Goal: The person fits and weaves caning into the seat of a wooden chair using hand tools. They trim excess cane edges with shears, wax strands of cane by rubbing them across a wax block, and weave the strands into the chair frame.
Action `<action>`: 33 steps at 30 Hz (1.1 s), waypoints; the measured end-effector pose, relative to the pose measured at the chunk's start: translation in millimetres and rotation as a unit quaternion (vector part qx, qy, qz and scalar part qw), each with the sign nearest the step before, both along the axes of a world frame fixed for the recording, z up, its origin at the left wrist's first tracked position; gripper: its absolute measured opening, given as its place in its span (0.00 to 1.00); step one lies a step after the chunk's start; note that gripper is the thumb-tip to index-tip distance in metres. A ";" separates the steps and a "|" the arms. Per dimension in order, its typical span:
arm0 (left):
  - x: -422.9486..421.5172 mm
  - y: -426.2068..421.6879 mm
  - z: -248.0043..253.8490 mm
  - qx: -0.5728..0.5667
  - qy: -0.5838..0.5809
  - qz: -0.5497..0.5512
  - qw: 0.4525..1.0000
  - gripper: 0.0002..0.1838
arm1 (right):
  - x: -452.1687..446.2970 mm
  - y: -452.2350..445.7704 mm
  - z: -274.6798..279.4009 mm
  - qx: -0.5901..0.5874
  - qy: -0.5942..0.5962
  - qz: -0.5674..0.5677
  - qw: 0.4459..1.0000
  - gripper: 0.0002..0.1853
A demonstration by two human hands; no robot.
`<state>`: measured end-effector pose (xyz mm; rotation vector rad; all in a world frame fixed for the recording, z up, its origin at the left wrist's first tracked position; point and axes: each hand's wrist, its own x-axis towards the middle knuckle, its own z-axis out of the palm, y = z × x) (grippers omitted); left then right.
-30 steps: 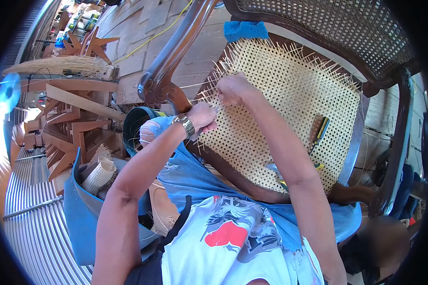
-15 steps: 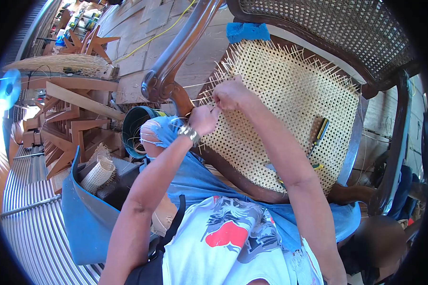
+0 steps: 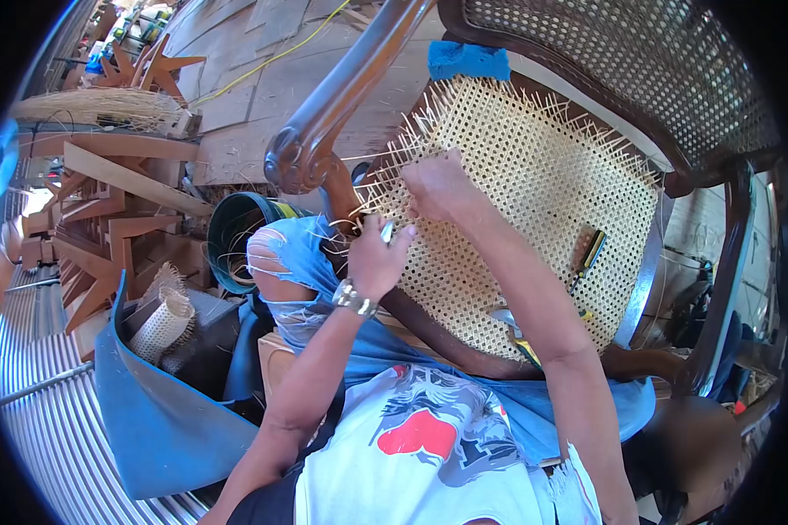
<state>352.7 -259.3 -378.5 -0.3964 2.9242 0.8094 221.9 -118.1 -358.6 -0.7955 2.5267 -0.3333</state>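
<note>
A woven cane sheet (image 3: 534,175) lies over the seat of a dark wooden chair, loose strand ends sticking up along its far and left edges. My left hand (image 3: 379,258), with a watch on its wrist, is at the sheet's left edge, its fingers closed around a small metallic object that I cannot make out. Just above and to the right, my right hand (image 3: 438,185) is pinched over the cane; what its fingertips hold is hidden. A blue sponge (image 3: 468,61) rests at the far edge. A yellow-and-black handled tool (image 3: 591,252) lies on the cane.
The carved armrest (image 3: 302,157) rises beyond my left hand. A dark bucket (image 3: 236,241) stands left of my knee, near a rolled cane piece (image 3: 162,328) and wooden frames (image 3: 96,245). Another tool (image 3: 524,339) lies by my right forearm. A person's blurred head shows at lower right.
My left hand has moved down and apart from my right hand, and a metallic object now shows in it. The long strand stretched toward the armrest no longer shows. The view has shifted slightly.
</note>
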 end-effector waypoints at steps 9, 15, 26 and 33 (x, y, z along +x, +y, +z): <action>-8.2 11.3 -29.9 0.235 0.108 0.148 0.955 0.16 | 13.5 23.2 -44.9 -0.218 0.065 -0.095 0.969 0.09; -10.2 11.7 -48.5 0.344 0.156 0.194 0.905 0.13 | 24.3 23.1 -63.6 -0.297 0.121 -0.128 0.938 0.05; -9.6 5.9 -35.9 0.086 0.120 0.086 0.985 0.21 | 23.5 16.4 -70.2 -0.295 0.122 -0.138 0.938 0.04; -8.0 14.4 -40.5 0.136 0.187 0.111 0.966 0.14 | 37.6 8.0 -58.1 -0.203 0.205 -0.102 0.952 0.04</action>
